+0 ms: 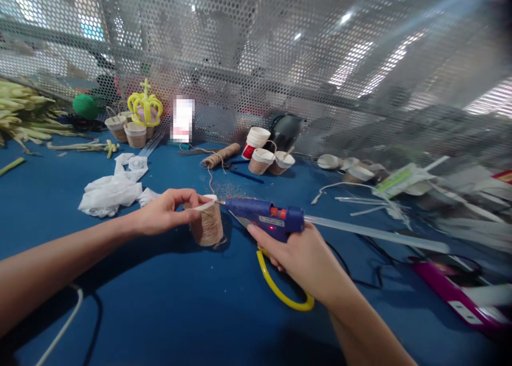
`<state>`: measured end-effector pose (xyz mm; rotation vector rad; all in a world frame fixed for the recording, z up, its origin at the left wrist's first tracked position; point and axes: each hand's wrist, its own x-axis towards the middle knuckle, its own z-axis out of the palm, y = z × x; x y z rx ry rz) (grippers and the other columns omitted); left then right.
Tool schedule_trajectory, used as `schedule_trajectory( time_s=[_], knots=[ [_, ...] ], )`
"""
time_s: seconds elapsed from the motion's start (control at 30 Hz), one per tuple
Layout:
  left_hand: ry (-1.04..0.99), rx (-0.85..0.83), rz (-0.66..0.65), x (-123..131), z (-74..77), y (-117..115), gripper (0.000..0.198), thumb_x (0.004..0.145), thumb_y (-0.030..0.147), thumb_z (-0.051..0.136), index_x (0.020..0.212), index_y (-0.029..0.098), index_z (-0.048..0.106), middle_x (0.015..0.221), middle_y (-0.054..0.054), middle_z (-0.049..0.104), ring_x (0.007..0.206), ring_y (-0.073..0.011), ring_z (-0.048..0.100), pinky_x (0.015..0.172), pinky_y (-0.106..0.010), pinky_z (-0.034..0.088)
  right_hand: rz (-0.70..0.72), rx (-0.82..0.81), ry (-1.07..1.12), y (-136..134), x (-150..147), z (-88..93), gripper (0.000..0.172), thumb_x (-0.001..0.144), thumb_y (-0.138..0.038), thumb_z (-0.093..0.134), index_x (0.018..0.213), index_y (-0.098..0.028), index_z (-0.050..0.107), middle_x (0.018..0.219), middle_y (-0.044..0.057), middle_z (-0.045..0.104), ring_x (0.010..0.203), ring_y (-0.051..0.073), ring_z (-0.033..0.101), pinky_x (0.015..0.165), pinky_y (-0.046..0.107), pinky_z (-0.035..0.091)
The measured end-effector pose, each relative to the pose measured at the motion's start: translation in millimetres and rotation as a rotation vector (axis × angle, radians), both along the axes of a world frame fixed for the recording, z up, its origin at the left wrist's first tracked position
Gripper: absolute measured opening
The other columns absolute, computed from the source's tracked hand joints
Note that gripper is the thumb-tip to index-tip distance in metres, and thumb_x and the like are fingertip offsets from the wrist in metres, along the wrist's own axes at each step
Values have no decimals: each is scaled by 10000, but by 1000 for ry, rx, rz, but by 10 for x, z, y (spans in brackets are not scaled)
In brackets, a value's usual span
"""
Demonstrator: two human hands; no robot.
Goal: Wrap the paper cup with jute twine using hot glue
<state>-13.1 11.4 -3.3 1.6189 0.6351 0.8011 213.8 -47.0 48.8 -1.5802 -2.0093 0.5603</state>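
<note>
My left hand [166, 212] is closed around a small paper cup wrapped in brown twine [208, 223], steadying it on the blue table [168, 307]. A white strip lies along the cup's rim under my fingers. My right hand [306, 259] grips a blue hot glue gun [266, 217]. Its nozzle points left and touches the cup's rim. A clear glue stick [376, 235] juts out of the gun's back to the right. A yellow loop handle [280, 288] shows below my right hand.
Crumpled white plastic [112, 190] lies at the left. A twine spool [222, 155], several twine-wrapped cups [272, 160], a yellow crown shape [144, 107] and a green ball [85, 106] stand at the back before a perforated metal screen. Paper strips and a magenta tool [452, 288] clutter the right.
</note>
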Motion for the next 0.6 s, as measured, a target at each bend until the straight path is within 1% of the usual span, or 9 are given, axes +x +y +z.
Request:
schedule_trajectory(
  time_s=[0.1, 0.2, 0.3, 0.37, 0.43, 0.5, 0.6],
  knots=[
    [0, 12, -2, -4, -4, 9, 240, 798, 308, 539, 663, 130, 450, 1104, -128, 588, 1122, -238, 474, 845, -314, 405, -61, -65, 40, 1, -9, 7, 259, 761, -343, 509, 542, -205, 501, 342, -67, 414, 339, 102, 396, 413, 244, 372],
    [11, 32, -8, -3, -7, 15, 223, 805, 296, 532, 676, 129, 459, 1110, -128, 585, 1115, -232, 481, 852, -320, 402, -115, -185, 78, 19, 13, 20, 357, 751, -394, 521, 460, -202, 445, 358, -41, 442, 364, 105, 436, 434, 247, 391],
    [18, 51, -2, 0, -6, 15, 219, 804, 293, 532, 677, 126, 469, 1085, -129, 595, 1120, -234, 476, 857, -328, 399, -69, -285, 170, 88, 84, 18, 408, 760, -402, 519, 421, -184, 453, 386, -13, 477, 399, 102, 470, 490, 249, 420],
    [8, 52, -2, 3, -2, 12, 217, 800, 290, 535, 676, 125, 470, 1075, -134, 598, 1124, -238, 471, 854, -333, 401, -50, -269, 296, 168, 155, -12, 336, 748, -397, 549, 510, -161, 525, 466, -3, 533, 458, 104, 504, 522, 246, 431],
    [0, 47, -2, 3, 4, 9, 212, 798, 284, 538, 676, 124, 470, 1080, -141, 592, 1123, -240, 471, 851, -338, 402, -114, -189, 396, 267, 238, -65, 263, 710, -406, 599, 653, -151, 573, 579, 5, 579, 535, 113, 536, 536, 243, 434],
    [0, 42, -1, 3, 11, 7, 209, 795, 282, 541, 677, 123, 472, 1083, -145, 589, 1113, -240, 479, 846, -343, 405, -231, -111, 381, 376, 319, -130, 288, 690, -432, 613, 668, -150, 560, 570, -4, 555, 510, 103, 506, 503, 239, 415],
    [1, 32, -3, 1, 18, 4, 213, 791, 285, 545, 674, 122, 473, 1087, -145, 585, 1084, -240, 498, 835, -352, 409, -314, -124, 365, 530, 421, -225, 319, 731, -463, 548, 630, -161, 525, 491, -30, 479, 433, 87, 453, 451, 241, 403]
  ],
)
